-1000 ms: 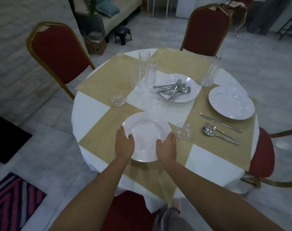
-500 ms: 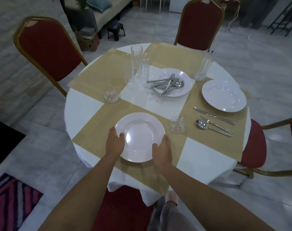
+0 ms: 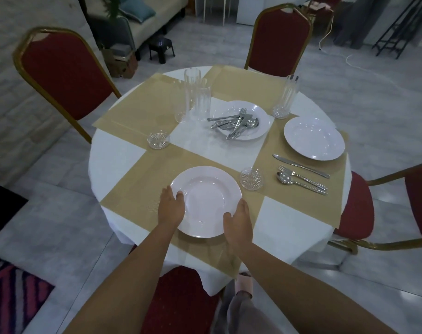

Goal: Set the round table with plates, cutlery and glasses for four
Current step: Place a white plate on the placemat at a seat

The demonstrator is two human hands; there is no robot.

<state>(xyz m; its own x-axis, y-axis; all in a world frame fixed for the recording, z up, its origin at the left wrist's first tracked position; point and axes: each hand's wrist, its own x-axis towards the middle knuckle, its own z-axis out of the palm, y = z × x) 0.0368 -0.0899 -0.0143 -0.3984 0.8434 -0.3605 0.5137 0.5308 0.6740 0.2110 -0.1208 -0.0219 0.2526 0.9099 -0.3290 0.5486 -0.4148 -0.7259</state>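
A white plate point(image 3: 206, 196) lies flat on the near tan placemat point(image 3: 142, 189) of the round table point(image 3: 113, 162). My left hand point(image 3: 170, 208) grips its left rim and my right hand point(image 3: 238, 221) grips its right rim. A second plate point(image 3: 314, 138) lies on the right placemat, with a knife point(image 3: 300, 165), fork point(image 3: 301, 177) and spoon point(image 3: 299, 183) beside it. In the table's middle a third plate point(image 3: 255, 133) carries a pile of cutlery point(image 3: 236, 122). Three tall glasses point(image 3: 196, 97) stand together at the back left, and one tall glass point(image 3: 287, 97) at the back right.
Two small glass coasters lie on the table, one coaster point(image 3: 251, 178) right of my plate and another coaster point(image 3: 158, 140) at the left. Red chairs stand at the left point(image 3: 65, 75), back point(image 3: 279, 37), right point(image 3: 354, 206) and near side. A striped rug point(image 3: 10, 297) lies on the floor.
The view has shifted slightly. The plate has stayed on the near placemat, with both hands holding its rim throughout.
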